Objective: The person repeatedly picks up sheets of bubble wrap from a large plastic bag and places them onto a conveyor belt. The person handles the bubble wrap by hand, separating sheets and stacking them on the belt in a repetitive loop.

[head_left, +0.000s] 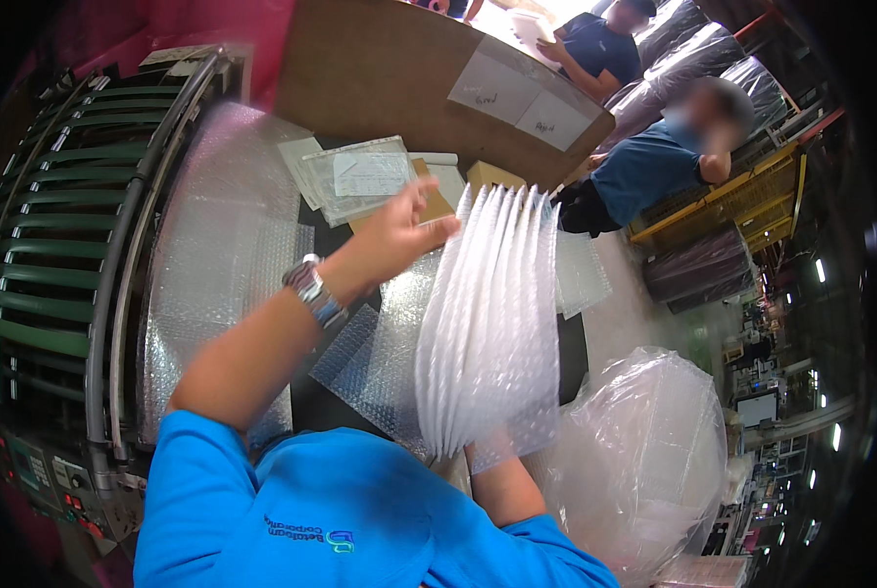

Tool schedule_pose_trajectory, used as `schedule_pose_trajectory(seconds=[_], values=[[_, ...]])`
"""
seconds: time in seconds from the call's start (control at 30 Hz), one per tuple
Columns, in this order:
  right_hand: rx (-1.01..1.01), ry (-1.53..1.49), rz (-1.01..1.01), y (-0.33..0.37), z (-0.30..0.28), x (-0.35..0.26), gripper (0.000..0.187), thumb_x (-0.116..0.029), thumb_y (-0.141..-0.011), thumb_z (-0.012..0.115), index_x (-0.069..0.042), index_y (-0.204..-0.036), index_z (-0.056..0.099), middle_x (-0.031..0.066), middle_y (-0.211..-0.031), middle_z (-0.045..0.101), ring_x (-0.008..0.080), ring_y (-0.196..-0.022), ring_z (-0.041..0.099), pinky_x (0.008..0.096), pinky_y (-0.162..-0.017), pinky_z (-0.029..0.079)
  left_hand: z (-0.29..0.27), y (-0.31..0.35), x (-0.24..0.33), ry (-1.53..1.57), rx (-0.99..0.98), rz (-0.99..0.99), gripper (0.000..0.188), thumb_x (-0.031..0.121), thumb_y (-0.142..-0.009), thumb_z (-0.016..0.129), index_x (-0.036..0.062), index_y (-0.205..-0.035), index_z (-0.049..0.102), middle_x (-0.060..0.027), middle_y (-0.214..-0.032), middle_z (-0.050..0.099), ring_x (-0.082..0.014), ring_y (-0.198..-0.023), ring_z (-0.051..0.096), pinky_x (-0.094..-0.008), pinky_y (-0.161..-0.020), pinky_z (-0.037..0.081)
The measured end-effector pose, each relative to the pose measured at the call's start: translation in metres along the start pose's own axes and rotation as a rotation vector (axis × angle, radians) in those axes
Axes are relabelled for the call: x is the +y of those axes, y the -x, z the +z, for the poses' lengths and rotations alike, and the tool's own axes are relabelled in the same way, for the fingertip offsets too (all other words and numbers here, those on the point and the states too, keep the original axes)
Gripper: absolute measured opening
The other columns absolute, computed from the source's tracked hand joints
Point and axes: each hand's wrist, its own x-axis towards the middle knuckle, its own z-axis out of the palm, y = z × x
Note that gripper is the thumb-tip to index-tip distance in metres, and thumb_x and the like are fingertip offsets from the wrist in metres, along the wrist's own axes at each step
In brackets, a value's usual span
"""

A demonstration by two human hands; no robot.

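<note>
A fanned stack of clear bubble wrap bags (487, 314) stands upright in front of me, its several layers spread apart along the top. From below, my right hand (494, 443) holds the stack; its fingers are mostly hidden behind the plastic. My left hand (399, 237), with a metal watch on the wrist, is raised beside the stack's upper left edge. Its fingers and thumb are apart, slightly blurred, with nothing gripped. Under it, flat bubble wrap pieces (360, 367) lie on the dark table.
Papers in clear sleeves (365, 176) lie at the table's far side, before a brown board (380, 73). A long bubble wrap sheet (223, 245) lies beside a green-slatted machine (66, 225) at left. A large clear plastic bag (644, 451) bulges at right. Two people (644, 176) stand beyond.
</note>
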Motion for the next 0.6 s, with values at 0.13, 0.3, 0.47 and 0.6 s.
schedule_pose_trajectory(seconds=[0.13,0.3,0.47,0.6], values=[[-0.012,-0.035,-0.001,-0.007,0.002,-0.001,0.083,-0.061,-0.075,0.051,-0.006,-0.132,0.029,0.0179,-0.126,0.041,0.0314,-0.114,0.043,0.0442,-0.094,0.04,0.017,0.037,-0.008,0.394,-0.2,-0.205,0.062,0.043,-0.088,0.045,0.0007,-0.131,0.029,-0.0154,-0.12,0.045,-0.0202,-0.107,0.049,-0.0327,-0.087,0.042],[0.0,-0.033,-0.019,-0.009,0.007,-0.002,0.081,-0.061,-0.076,0.05,-0.006,-0.132,0.029,0.0179,-0.126,0.041,0.0313,-0.114,0.043,0.0441,-0.095,0.039,0.021,0.04,-0.023,0.592,-0.217,-0.146,0.063,0.05,-0.088,0.04,0.0029,-0.131,0.032,-0.0132,-0.119,0.049,-0.0193,-0.101,0.053,-0.0313,-0.078,0.047],[-0.01,-0.04,-0.037,-0.012,0.014,-0.008,0.08,-0.061,-0.077,0.049,-0.006,-0.132,0.029,0.0178,-0.126,0.041,0.0312,-0.114,0.043,0.044,-0.095,0.039,0.012,0.042,-0.01,0.698,-0.183,-0.201,0.057,0.042,-0.091,0.04,-0.0012,-0.128,0.034,-0.016,-0.121,0.047,-0.02,-0.107,0.05,-0.0323,-0.086,0.044],[-0.033,-0.046,-0.046,-0.016,0.01,-0.008,0.078,-0.059,-0.079,0.048,-0.006,-0.132,0.029,0.0176,-0.126,0.041,0.0312,-0.113,0.044,0.0436,-0.095,0.039,0.007,0.044,-0.006,0.731,-0.173,-0.173,0.062,0.044,-0.089,0.043,-0.0027,-0.129,0.032,-0.0189,-0.121,0.046,-0.022,-0.112,0.047,-0.0332,-0.089,0.043]])
